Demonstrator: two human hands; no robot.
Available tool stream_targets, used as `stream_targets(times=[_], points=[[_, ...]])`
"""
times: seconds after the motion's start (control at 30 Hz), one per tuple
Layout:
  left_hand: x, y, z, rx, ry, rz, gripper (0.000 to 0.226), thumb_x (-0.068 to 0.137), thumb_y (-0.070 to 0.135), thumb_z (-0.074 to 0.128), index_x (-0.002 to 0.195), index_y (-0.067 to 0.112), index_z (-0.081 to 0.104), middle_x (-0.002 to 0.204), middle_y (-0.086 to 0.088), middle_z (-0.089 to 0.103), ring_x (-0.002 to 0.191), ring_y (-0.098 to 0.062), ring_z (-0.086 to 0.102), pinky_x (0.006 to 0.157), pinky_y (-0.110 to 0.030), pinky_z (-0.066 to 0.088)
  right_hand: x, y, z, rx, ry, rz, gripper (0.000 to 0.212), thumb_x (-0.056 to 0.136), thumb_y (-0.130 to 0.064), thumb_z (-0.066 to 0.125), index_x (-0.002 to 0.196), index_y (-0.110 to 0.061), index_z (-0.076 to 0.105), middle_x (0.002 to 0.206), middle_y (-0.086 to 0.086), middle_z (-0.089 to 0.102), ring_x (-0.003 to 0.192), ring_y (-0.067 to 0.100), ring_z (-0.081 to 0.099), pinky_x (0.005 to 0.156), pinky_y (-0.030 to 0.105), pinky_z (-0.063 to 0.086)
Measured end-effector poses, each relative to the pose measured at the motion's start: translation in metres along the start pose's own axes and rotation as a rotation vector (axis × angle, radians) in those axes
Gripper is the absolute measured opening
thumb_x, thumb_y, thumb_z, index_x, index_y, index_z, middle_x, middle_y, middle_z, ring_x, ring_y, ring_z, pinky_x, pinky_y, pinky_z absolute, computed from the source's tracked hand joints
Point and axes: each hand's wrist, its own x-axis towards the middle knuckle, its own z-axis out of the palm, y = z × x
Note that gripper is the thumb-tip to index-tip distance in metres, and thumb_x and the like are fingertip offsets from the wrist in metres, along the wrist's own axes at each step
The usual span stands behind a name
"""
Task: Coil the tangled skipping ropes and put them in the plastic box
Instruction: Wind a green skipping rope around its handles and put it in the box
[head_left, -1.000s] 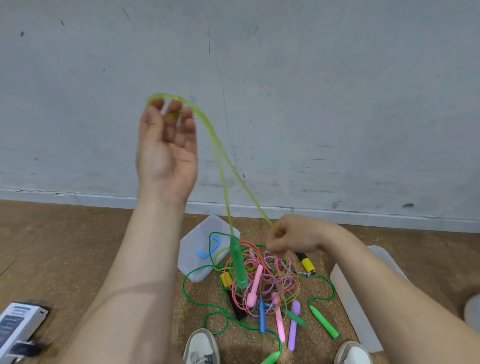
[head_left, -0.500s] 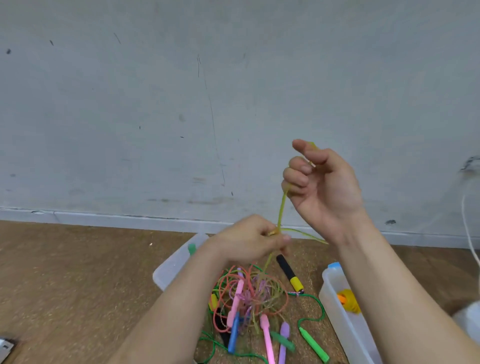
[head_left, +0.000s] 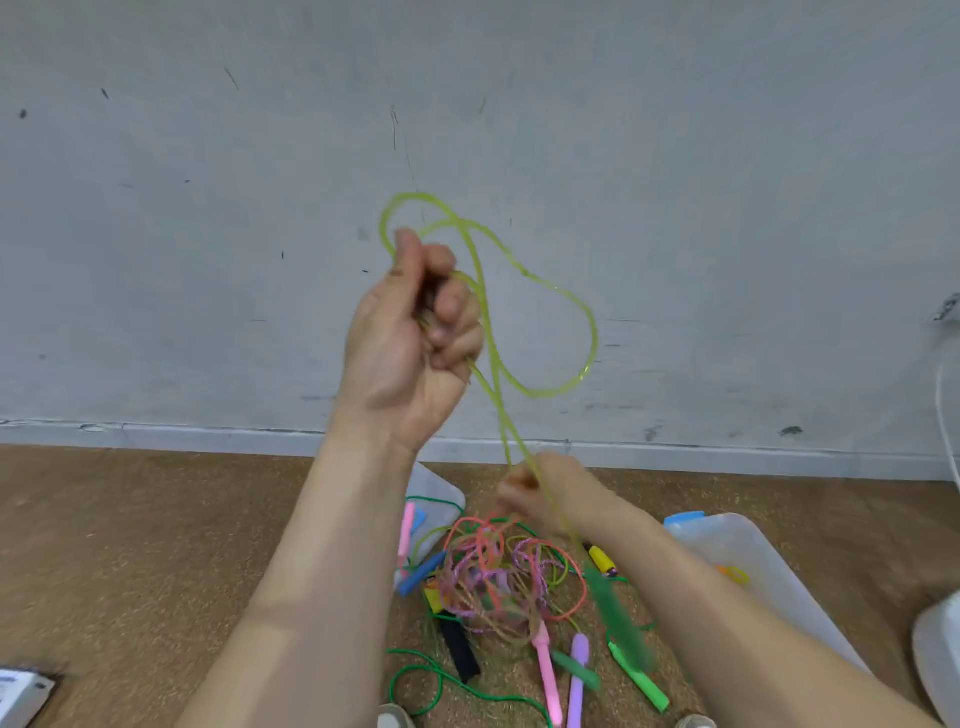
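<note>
My left hand (head_left: 415, 332) is raised in front of the wall, fingers curled round loops of a yellow-green skipping rope (head_left: 550, 296). The rope runs down to my right hand (head_left: 545, 493), which pinches it just above the floor. A green handle (head_left: 618, 618) of this rope dangles blurred below the right hand. Beneath lies a tangle of ropes (head_left: 498, 577) in pink, orange, purple and green, with several coloured handles. A clear plastic box (head_left: 769, 561) stands on the floor at the right.
A clear lid or second box (head_left: 436, 493) lies behind the tangle. A dark green rope (head_left: 431, 675) trails toward my shoes at the bottom edge. A white device (head_left: 21, 696) sits at bottom left. The grey wall rises beyond the cork-brown floor.
My left hand has risen from above the pile to chest height with rope loops in it. My right hand has dropped from high to just above the tangle, still on the rope.
</note>
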Motion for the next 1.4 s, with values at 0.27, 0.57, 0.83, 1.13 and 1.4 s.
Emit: stream_targets(times=[0.27,0.57,0.83,1.13,1.4], points=[[-0.008,-0.017,-0.035,1.140,0.078,-0.115,0.008,0.084,0.017,0.069,0.092,0.019,0.069,0.059,0.015,0.057,0.051,0.001,0.046,0.042,-0.012,0.031,-0.038,-0.050,-0.094,1.552,0.412,-0.206,0.025,0.101,-0.012,0.044,0.090,0.000,0.062,0.066,0.006,0.070,0.061,0.010,0.067,0.060,0.018,0.056],[-0.012,-0.059,-0.031,1.068,-0.229,-0.425,0.028,0.101,0.020,0.044,0.081,0.013,0.062,0.057,0.003,0.061,0.043,-0.008,0.035,0.041,-0.017,0.028,-0.041,-0.056,-0.097,1.687,0.384,-0.245,0.026,0.098,-0.020,0.050,0.089,0.002,0.061,0.075,0.011,0.070,0.070,0.016,0.071,0.065,0.022,0.058],[-0.001,-0.025,-0.022,0.067,-0.032,-0.273,0.028,0.102,0.024,0.030,0.081,0.017,0.047,0.052,0.006,0.039,0.035,0.000,0.028,0.034,-0.012,0.014,-0.032,-0.032,-0.041,0.876,-0.047,0.010,0.010,0.093,-0.015,0.059,0.101,-0.020,0.062,0.104,0.011,0.063,0.088,0.015,0.060,0.066,0.025,0.049],[0.008,0.017,-0.046,0.097,0.308,0.034,0.013,0.100,0.013,0.041,0.094,0.015,0.053,0.063,0.001,0.053,0.043,-0.005,0.034,0.036,-0.013,0.021,-0.028,-0.002,-0.032,0.053,-0.329,0.094,0.024,0.098,-0.020,0.051,0.079,-0.016,0.064,0.082,0.012,0.071,0.058,0.009,0.060,0.056,0.020,0.050],[-0.011,0.003,-0.067,1.886,0.139,-0.735,0.020,0.087,0.019,0.062,0.091,0.000,0.057,0.073,-0.005,0.073,0.040,-0.009,0.048,0.045,-0.020,0.034,-0.035,-0.049,-0.060,1.298,-0.107,0.027,0.031,0.099,-0.031,0.046,0.075,-0.012,0.052,0.049,-0.001,0.048,0.042,0.012,0.054,0.044,0.018,0.048]])
